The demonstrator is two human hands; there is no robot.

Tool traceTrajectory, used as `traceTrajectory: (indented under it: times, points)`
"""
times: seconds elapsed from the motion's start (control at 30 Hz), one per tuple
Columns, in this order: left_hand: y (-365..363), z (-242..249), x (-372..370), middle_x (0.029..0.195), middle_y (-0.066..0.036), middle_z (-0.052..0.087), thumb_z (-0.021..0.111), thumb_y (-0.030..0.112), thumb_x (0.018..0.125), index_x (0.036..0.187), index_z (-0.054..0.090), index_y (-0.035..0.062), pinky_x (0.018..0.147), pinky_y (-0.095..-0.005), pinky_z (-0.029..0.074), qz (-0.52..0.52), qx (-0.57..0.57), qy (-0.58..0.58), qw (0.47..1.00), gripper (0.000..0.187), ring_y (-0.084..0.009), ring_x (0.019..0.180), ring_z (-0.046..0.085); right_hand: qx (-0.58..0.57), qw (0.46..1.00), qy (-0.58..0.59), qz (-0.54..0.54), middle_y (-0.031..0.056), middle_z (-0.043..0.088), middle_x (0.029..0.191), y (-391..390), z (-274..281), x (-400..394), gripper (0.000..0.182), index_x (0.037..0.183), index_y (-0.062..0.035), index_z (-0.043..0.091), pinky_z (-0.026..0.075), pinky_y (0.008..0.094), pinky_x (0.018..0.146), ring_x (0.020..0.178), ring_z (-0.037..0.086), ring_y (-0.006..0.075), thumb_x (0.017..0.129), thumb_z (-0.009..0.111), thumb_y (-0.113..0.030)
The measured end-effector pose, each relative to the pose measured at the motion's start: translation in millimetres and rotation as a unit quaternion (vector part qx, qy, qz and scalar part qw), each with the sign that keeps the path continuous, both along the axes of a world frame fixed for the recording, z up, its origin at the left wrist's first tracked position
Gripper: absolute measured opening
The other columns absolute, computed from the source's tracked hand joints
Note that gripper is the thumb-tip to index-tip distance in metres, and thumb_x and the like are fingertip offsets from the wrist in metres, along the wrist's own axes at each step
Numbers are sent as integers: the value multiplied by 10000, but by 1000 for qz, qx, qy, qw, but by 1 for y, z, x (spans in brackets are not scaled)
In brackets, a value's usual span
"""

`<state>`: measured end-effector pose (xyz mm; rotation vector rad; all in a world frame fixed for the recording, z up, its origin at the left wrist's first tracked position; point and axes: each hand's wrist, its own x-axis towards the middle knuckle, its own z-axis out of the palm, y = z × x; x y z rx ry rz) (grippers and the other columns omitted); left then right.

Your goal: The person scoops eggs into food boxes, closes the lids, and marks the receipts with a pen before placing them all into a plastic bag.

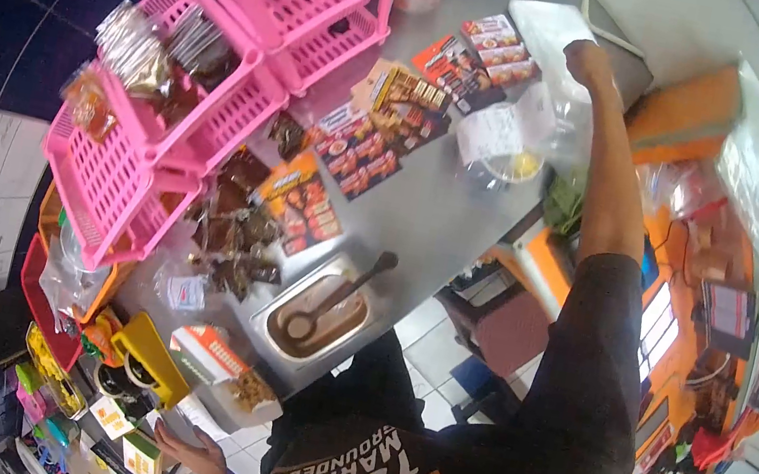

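My right arm reaches to the far end of the steel counter. There my right hand (588, 63) is curled closed over a stack of white sheets or bags (547, 33); what its fingers hold is hidden. Just below lie a clear plastic bag (567, 123), a paper slip with print (494, 135) and a round clear tub (514, 166) with something yellow. Low at the left, my left hand (194, 456) has its fingers bent around a pale flat object (181, 428), too blurred to name. It is near a small green-and-white box (142, 457).
Pink stacking baskets (109, 159) with wrapped packs stand along the wall. Printed packages (360, 147) and dark sachets (234, 227) cover the counter (425, 210). A steel pan (310, 311) holds a dark ladle (338, 301) near its front edge. An orange box (686, 113) stands right.
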<state>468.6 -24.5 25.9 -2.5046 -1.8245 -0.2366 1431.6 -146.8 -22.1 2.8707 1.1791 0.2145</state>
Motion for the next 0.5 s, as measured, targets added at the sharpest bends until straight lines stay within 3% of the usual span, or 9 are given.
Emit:
traceTrajectory:
  times: [0.13,0.27,0.37,0.5]
  points:
    - [-13,-13,5,1373,-299,362,514,249,940,1410,313,-54,1056,-578,343,39,7,43,998,594,-480,1285,371,116,990,79,1,166,718,972,16,-38,25,218,929,-71,740,534,410,855,940,684,349,847,558,-158]
    - [-33,-8,18,1323,-299,395,547,192,887,1377,349,-49,1046,-568,351,110,-7,74,991,580,-479,1242,401,95,984,124,-82,166,724,946,20,-47,44,188,928,-75,741,545,387,812,896,702,330,828,640,-199]
    - [-42,-13,13,1299,-303,401,558,157,852,1370,358,-49,1041,-569,348,136,-10,78,988,593,-482,1221,412,30,986,143,-77,142,727,934,31,-45,57,201,911,-136,759,544,390,832,906,696,321,796,674,-277]
    - [-42,-16,23,1255,-302,415,570,165,847,1351,372,-53,1023,-577,355,158,-16,69,985,583,-479,1181,432,79,977,175,-95,149,726,924,32,-54,62,221,918,-120,755,546,393,816,869,703,323,797,690,-293]
